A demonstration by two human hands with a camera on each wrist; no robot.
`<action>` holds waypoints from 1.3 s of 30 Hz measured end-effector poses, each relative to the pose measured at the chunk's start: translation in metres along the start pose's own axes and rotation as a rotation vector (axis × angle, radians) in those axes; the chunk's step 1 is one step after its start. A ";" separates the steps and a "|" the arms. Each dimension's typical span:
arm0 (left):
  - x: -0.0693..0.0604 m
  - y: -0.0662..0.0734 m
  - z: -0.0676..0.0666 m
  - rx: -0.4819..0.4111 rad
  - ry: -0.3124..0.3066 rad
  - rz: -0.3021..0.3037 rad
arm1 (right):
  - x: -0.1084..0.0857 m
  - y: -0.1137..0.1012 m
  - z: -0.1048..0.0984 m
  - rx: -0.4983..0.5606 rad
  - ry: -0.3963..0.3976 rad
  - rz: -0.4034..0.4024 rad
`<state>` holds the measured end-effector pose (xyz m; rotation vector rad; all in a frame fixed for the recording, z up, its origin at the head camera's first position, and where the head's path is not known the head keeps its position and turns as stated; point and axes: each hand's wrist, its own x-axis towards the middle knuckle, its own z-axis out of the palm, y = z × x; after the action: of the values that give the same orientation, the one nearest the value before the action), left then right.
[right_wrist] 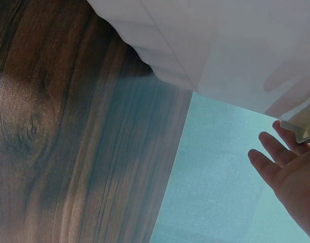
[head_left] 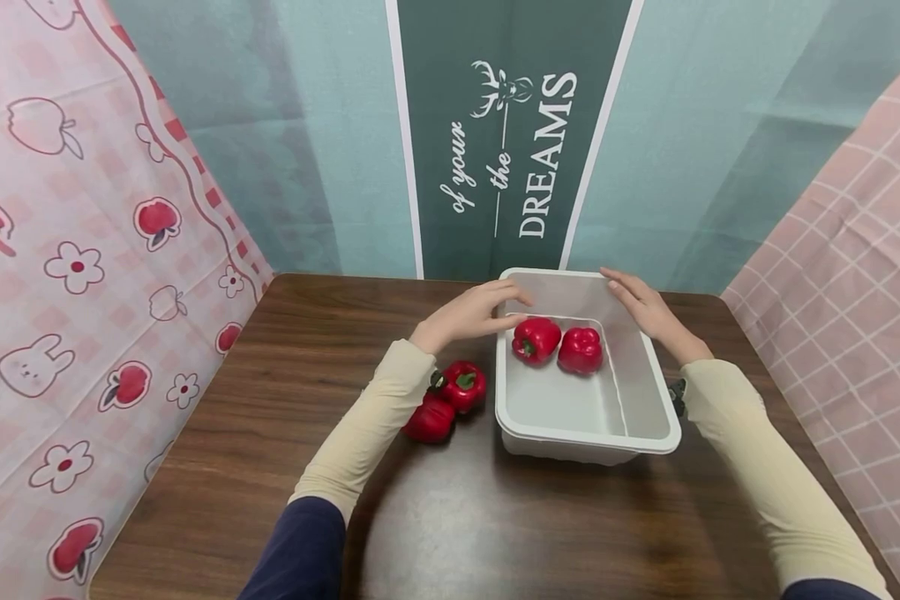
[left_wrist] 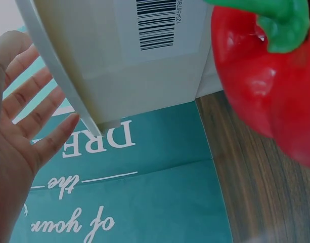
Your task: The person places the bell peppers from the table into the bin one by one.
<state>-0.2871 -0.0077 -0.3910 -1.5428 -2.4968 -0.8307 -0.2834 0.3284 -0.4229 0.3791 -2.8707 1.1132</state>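
A pale grey plastic bin (head_left: 555,404) stands on the table with two red bell peppers inside, one at left (head_left: 537,340) and one at right (head_left: 581,350). My left hand (head_left: 471,315) reaches over the bin's left rim, fingers spread above the left pepper and holding nothing. At the right rim, toward the far corner, my right hand (head_left: 648,315) rests with its fingers extended. Beside the bin's left wall lie two more red peppers, one with a green stem (head_left: 467,388) and one partly under my left sleeve (head_left: 429,419). The left wrist view shows a pepper (left_wrist: 261,81) close up.
A dark wooden table (head_left: 270,467) carries everything. Behind it hangs a teal and green printed cloth (head_left: 330,150). Patterned pink cloths hang at the left (head_left: 120,275) and right (head_left: 855,275). A barcode label (left_wrist: 157,25) is on the bin's outer wall.
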 end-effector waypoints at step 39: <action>-0.012 -0.005 -0.005 0.002 0.009 -0.038 | -0.001 0.000 -0.001 0.015 -0.015 0.016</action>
<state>-0.2866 -0.0215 -0.3932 -1.4921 -2.5275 -0.8386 -0.2821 0.3290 -0.4226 0.3668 -2.8849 1.1397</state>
